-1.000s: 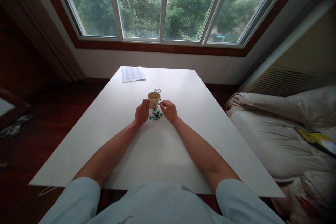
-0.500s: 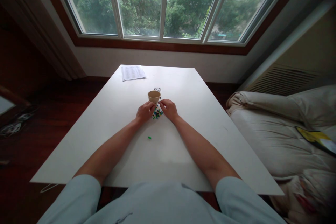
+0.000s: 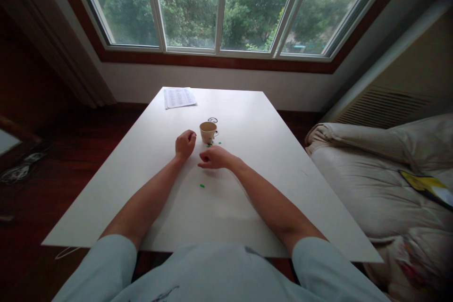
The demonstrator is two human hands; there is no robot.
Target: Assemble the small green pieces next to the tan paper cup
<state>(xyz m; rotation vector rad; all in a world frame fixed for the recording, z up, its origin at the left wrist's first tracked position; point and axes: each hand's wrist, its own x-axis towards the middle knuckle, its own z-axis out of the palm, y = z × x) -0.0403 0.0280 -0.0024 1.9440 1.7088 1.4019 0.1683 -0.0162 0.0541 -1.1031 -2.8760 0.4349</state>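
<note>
A tan cup [image 3: 208,132] with a handle on its right stands upright on the white table. My left hand [image 3: 186,145] rests just left of the cup, apart from it, with its fingers curled in; anything inside them is hidden. In front of the cup, my right hand [image 3: 215,157] reaches across to the left, low over the spot with small coloured pieces. Its fingers are bent together, and what they hold, if anything, does not show. It covers most of the pieces. A small green piece [image 3: 220,142] shows beyond it, and another lies nearer my body.
Printed papers [image 3: 180,97] lie at the table's [image 3: 141,226] far left corner. Behind the cup is a thin dark looped item [image 3: 213,120], too small to name. A beige sofa [image 3: 371,184] stands to the right, and a window is beyond the table.
My left hand has moved left, away from the cup's front. My right hand has come nearer and swung left over the coloured pieces, which were in plain view before.
</note>
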